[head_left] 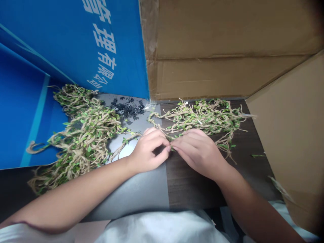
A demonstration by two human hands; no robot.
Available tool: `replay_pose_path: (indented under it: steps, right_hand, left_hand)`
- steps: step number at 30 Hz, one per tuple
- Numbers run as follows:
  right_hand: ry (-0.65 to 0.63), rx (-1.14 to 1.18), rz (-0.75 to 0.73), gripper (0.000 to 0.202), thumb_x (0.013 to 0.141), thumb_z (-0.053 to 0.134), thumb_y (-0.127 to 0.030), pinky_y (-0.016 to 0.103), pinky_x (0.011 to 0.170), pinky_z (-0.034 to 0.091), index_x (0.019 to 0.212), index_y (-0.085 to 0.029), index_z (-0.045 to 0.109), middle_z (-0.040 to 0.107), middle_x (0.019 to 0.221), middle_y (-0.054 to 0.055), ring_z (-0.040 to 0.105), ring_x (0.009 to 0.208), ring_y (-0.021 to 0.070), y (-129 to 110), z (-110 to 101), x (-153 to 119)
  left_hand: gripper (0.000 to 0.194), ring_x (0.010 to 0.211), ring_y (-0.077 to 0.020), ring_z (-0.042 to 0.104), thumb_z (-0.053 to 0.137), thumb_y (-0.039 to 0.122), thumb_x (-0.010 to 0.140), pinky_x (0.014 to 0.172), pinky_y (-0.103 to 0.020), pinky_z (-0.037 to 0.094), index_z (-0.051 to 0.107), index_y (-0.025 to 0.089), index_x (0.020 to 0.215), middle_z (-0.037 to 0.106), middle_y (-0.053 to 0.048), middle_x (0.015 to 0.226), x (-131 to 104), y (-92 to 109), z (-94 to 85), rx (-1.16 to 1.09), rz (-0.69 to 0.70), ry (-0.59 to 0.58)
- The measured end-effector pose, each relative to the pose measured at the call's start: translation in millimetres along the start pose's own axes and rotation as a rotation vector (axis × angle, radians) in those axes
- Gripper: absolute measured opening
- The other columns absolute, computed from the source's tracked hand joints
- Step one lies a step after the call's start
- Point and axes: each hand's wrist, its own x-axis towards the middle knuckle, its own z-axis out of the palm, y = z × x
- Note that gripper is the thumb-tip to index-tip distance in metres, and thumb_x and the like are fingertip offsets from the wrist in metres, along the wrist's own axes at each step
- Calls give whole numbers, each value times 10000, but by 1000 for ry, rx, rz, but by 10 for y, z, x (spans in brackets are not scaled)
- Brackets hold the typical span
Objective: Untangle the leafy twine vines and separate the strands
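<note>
Both hands meet over the table, near the seam between its grey and dark parts. My left hand (151, 150) is closed in a pinch on a strand of leafy twine (128, 139), whose tail runs out to the left of it. My right hand (198, 152) pinches the same strand, its fingertips touching or nearly touching those of my left hand. What lies right between the fingertips is too small to make out. A large heap of leafy twine (88, 135) lies on the left. Behind my right hand is a smaller pile of leafy twine (207, 116).
Small black pieces (129, 108) lie scattered at the back, beside a clear plastic bit (150, 107). A blue panel (121, 50) stands at the back left. Cardboard walls (202, 77) close off the back and right. A green scrap (258, 155) lies at the right.
</note>
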Motion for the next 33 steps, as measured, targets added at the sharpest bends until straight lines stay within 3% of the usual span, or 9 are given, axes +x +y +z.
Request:
replay_pose_path:
  steps: [4, 11, 17, 24, 33]
  right_hand:
    - [-57, -75, -4, 135, 1074, 565, -145, 420, 989, 473, 991, -183, 665, 781, 977, 45, 660, 892, 197, -9, -33, 1]
    - [-109, -124, 44, 188, 1083, 535, -170, 410, 890, 427, 930, -200, 638, 724, 905, 47, 564, 856, 214, -47, -75, 3]
    - [-83, -115, 67, 148, 1082, 514, -160, 413, 883, 402, 971, -193, 607, 691, 966, 64, 510, 879, 227, -39, -12, -14]
    - [-53, 28, 87, 159, 1080, 468, -135, 401, 833, 385, 965, -199, 558, 670, 944, 66, 511, 868, 222, -63, 33, -14]
    - [-28, 434, 208, 110, 1057, 491, -128, 382, 854, 448, 1006, -218, 530, 607, 977, 60, 547, 931, 212, -61, 88, -7]
  left_hand:
    - [96, 811, -155, 564, 634, 159, 951, 804, -346, 413, 660, 167, 860, 682, -32, 832, -13, -2, 5, 42, -1, -33]
    - [149, 855, -172, 582, 581, 202, 1019, 831, -362, 398, 670, 176, 903, 702, -46, 883, -17, -19, -2, 63, -26, -122]
    - [33, 899, -182, 599, 643, 198, 955, 847, -358, 409, 668, 182, 941, 692, -42, 921, -3, 8, -8, 55, -60, -78]
    - [36, 855, -179, 584, 625, 181, 885, 815, -355, 406, 661, 187, 890, 670, -39, 871, 7, 17, -26, 7, -42, -88]
    - [33, 816, -165, 559, 649, 154, 837, 808, -345, 396, 656, 179, 857, 640, -16, 825, 11, 6, -17, -78, -47, -27]
